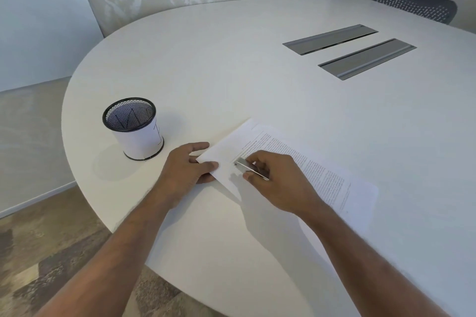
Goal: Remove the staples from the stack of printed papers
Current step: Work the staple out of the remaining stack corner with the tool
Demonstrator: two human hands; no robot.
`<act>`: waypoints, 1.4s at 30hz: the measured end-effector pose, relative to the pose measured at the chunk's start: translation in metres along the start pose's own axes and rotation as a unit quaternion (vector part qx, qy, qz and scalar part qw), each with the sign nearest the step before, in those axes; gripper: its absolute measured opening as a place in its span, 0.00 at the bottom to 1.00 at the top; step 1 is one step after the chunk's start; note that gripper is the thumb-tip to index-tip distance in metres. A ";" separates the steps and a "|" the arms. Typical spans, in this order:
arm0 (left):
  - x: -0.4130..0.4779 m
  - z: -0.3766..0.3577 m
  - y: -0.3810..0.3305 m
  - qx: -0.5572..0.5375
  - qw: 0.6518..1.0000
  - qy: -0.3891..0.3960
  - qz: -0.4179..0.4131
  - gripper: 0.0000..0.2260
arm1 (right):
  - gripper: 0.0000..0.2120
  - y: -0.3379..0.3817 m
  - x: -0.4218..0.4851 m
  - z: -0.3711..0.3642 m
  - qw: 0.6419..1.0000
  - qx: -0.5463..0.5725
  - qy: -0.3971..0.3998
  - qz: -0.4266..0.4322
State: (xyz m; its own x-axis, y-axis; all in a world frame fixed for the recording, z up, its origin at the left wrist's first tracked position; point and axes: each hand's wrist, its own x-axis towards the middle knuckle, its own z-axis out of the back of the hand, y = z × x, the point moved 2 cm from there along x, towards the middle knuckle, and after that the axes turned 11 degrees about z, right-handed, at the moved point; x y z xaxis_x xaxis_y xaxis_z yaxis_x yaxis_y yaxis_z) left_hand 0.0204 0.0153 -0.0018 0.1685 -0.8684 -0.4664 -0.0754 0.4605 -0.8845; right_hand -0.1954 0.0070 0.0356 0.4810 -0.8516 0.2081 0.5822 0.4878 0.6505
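Stack of white printed papers (296,162) lies flat near the white oval table's (231,72) near edge. Right hand (275,180) pinches a small flat silver metal staple remover (251,168), its tip on the stack's corner. Left hand (192,165), fingers loosely curled, presses that corner down. Black mesh cup wrapped in white paper (134,128) stands nearby at the left edge.

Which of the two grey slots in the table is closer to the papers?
The lower-right slot; it lies nearer the papers than the other slot, which sits farther back.
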 end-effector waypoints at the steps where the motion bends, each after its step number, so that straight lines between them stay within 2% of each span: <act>1: 0.000 0.001 0.001 -0.004 1.000 0.002 -0.001 0.23 | 0.05 0.003 0.004 -0.002 1.000 -0.019 0.002 0.014; 5: 0.001 0.004 0.004 -0.010 1.000 0.018 -0.020 0.21 | 0.08 0.009 0.014 -0.011 0.994 -0.069 0.027 0.075; 10: 0.001 0.005 0.005 -0.011 0.999 0.017 -0.037 0.21 | 0.05 0.010 0.016 -0.019 0.988 -0.102 0.055 0.100; 27: 0.002 0.006 0.004 0.013 0.998 0.038 -0.041 0.20 | 0.10 0.009 0.015 -0.034 0.980 -0.112 0.031 0.159; 32: 0.003 0.006 0.002 0.008 0.998 0.052 -0.028 0.19 | 0.11 0.007 0.017 -0.036 0.964 -0.171 0.050 0.198; 36: 0.003 0.005 0.001 0.004 0.998 0.053 -0.024 0.19 | 0.12 0.005 0.016 -0.037 0.961 -0.190 0.040 0.195; 42: 0.001 0.005 -0.001 0.006 0.999 0.048 -0.010 0.22 | 0.13 0.007 0.025 -0.035 0.974 -0.148 0.071 0.155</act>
State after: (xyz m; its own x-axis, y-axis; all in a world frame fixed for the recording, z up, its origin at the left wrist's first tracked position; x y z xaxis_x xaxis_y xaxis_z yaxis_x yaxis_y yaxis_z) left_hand 0.0256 0.0153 -0.0016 0.0748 -0.8907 -0.4484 -0.0608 0.4448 -0.8936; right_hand -0.1569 -0.0042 0.0196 0.7372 -0.6296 0.2450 0.5478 0.7693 0.3288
